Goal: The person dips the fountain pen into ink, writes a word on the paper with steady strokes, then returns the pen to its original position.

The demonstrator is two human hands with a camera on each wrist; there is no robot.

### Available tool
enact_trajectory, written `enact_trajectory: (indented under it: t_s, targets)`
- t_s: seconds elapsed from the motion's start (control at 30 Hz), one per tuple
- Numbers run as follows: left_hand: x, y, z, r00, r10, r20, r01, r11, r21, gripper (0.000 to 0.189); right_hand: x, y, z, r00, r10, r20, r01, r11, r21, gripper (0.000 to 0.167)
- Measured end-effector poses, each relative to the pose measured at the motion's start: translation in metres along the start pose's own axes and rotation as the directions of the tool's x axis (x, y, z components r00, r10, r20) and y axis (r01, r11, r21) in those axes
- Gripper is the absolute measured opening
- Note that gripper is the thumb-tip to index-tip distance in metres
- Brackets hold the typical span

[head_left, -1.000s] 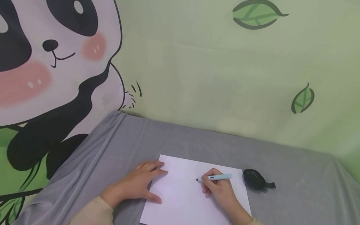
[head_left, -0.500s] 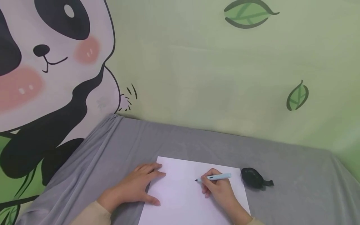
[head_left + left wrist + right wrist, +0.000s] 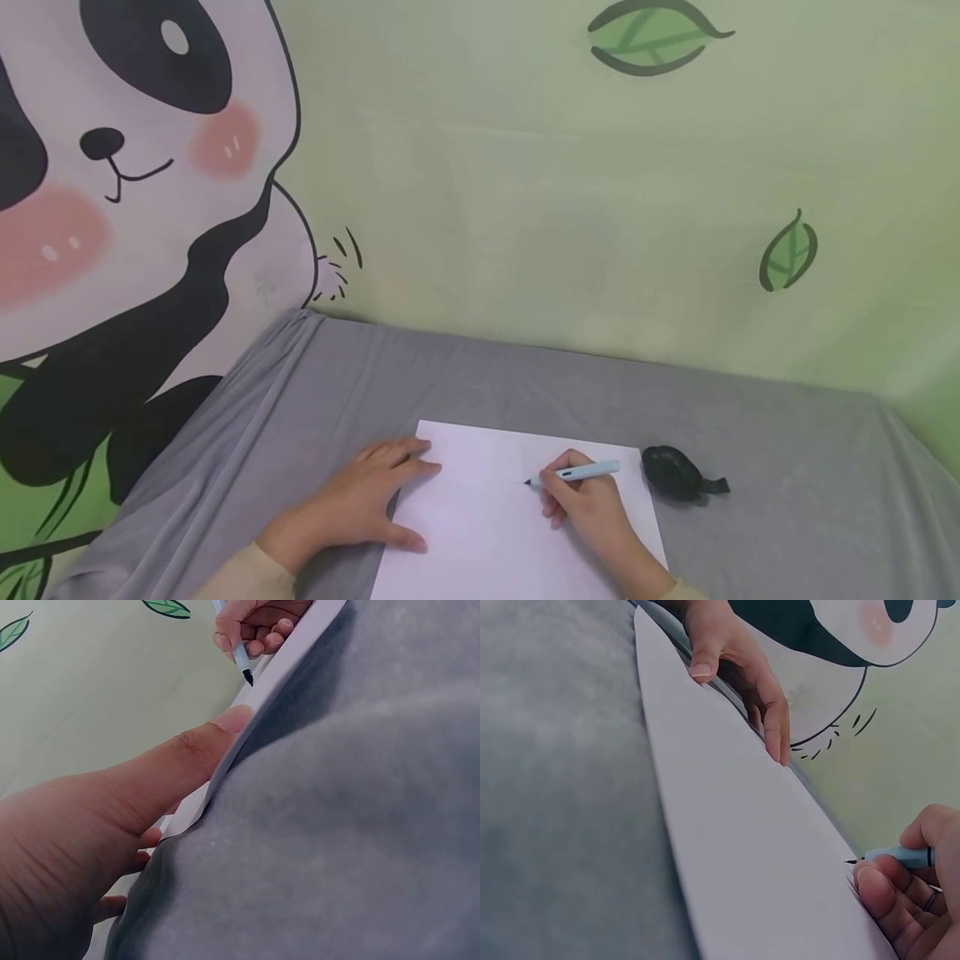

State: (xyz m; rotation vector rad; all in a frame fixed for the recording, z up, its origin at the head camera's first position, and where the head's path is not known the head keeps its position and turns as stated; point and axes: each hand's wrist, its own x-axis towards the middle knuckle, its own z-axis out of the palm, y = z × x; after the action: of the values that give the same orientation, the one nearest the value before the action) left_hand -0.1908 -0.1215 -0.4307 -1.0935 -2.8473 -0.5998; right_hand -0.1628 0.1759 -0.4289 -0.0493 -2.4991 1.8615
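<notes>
Pinching pen (image 3: 600, 469) in right hand (image 3: 588, 508), lower centre-right of head frame; fingers curled round the barrel, forearm in from bottom right. Left hand (image 3: 363, 497), lower centre-left: fingers spread, thumb and fingertips over left edge of white paper (image 3: 465, 542), lower centre. Pen: slim, light blue, dark tip aimed left, back end slightly higher in frame. Tip at the paper; can't confirm contact. Black rounded object (image 3: 672, 474) sits just beside paper's right edge, lower right, on grey cloth (image 3: 795, 500).

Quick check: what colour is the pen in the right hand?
The pen has a pale blue barrel, clearest in the head view.
</notes>
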Motion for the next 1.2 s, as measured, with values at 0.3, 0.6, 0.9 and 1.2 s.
enact_trajectory:
  t_s: [0.3,0.6,0.9,1.2]
  targets:
    - [0.0,-0.0004,0.0,1.0,0.002,0.012,-0.002,1.0,0.0,0.084,-0.0001,0.0001,-0.0023,1.0,0.016,-0.025,-0.015,1.0,0.002,0.009]
    - [0.0,0.0001,-0.0002,1.0,-0.003,0.014,0.003,1.0,-0.006,0.084,0.0009,0.0003,-0.0045,0.998,0.031,-0.06,-0.033,0.999,-0.032,0.007]
    - [-0.0005,0.001,-0.0012,1.0,0.019,-0.016,-0.019,1.0,0.021,0.082,0.0017,-0.0003,-0.007,0.994,0.046,-0.096,-0.051,0.998,-0.044,0.007]
    - [-0.0005,0.0015,-0.0016,1.0,0.004,-0.002,-0.004,1.0,0.004,0.082,0.0031,0.0014,-0.01,0.992,0.062,-0.106,-0.067,0.997,-0.049,0.007]
